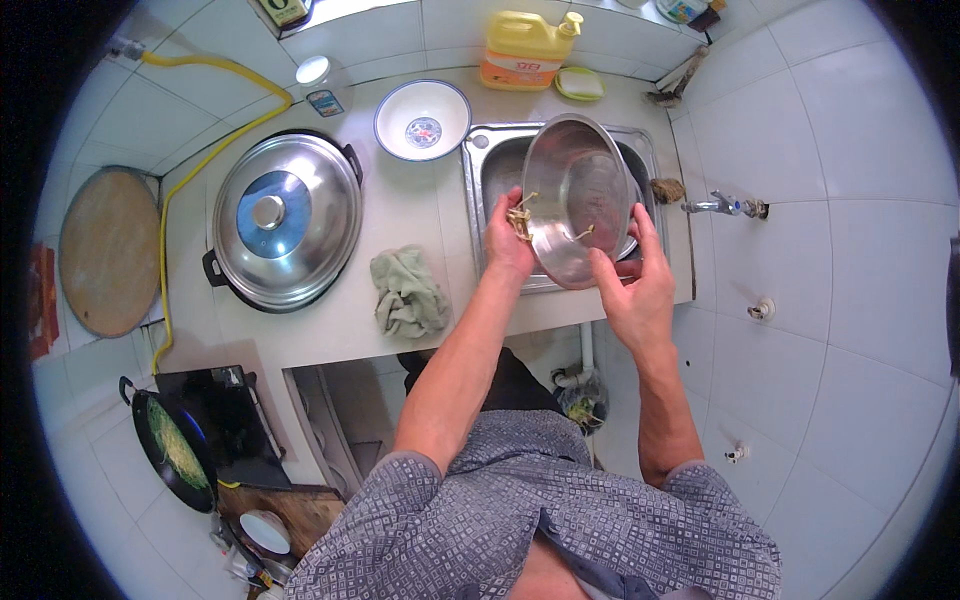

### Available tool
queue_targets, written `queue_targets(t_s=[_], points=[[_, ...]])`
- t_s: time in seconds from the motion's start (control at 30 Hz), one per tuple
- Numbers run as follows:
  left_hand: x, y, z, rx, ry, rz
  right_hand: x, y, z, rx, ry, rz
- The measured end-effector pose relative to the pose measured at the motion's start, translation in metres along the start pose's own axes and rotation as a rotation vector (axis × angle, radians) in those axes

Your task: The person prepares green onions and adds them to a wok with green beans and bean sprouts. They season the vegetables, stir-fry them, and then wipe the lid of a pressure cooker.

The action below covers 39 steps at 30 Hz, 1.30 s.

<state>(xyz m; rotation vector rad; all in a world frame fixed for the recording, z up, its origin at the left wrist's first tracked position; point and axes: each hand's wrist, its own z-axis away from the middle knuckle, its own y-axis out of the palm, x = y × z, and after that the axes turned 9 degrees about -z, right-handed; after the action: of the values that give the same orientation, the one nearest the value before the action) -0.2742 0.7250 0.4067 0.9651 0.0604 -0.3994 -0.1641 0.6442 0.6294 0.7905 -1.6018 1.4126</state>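
Note:
My left hand [512, 238] has some thin pale sprout-like pieces [519, 219] in its fingers, at the left side of a stainless steel bowl [559, 172]. The bowl is tilted over the steel sink [499, 169]. At its lower right rim, my right hand [636, 281] grips it, thumb towards the inside and fingers around the outer side. One more pale piece [585, 233] clings to the bowl's inner wall. Whether my left palm also supports the bowl is partly hidden.
Left of the sink are a white bowl [390, 112], a crumpled green cloth [409, 292] and a lidded pan [322, 247]. Behind it stand a yellow detergent jug [525, 52] and a soap dish [580, 84]. A wall tap [720, 204] juts out at the right; a wok [169, 450] sits lower left.

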Motion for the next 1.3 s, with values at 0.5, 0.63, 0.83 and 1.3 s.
queue_targets(t_s=[0.5, 0.63, 0.83, 1.3], points=[[-0.058, -0.029, 0.028, 0.066, 0.167, 0.136, 0.029, 0.031, 0.009, 0.142, -0.072, -0.101], [-0.12, -0.029, 0.078, 0.058, 0.332, 0.191, 0.049, 0.064, 0.024, 0.226, -0.118, -0.285], [-0.282, -0.055, 0.24, -0.088, 0.568, 0.322, 0.153, 0.166, 0.074, 0.554, -0.308, -0.352], [-0.54, -0.244, 0.529, -0.817, 1.415, -0.13, 0.351, 0.479, 0.277, 0.799, -1.05, -0.31]])
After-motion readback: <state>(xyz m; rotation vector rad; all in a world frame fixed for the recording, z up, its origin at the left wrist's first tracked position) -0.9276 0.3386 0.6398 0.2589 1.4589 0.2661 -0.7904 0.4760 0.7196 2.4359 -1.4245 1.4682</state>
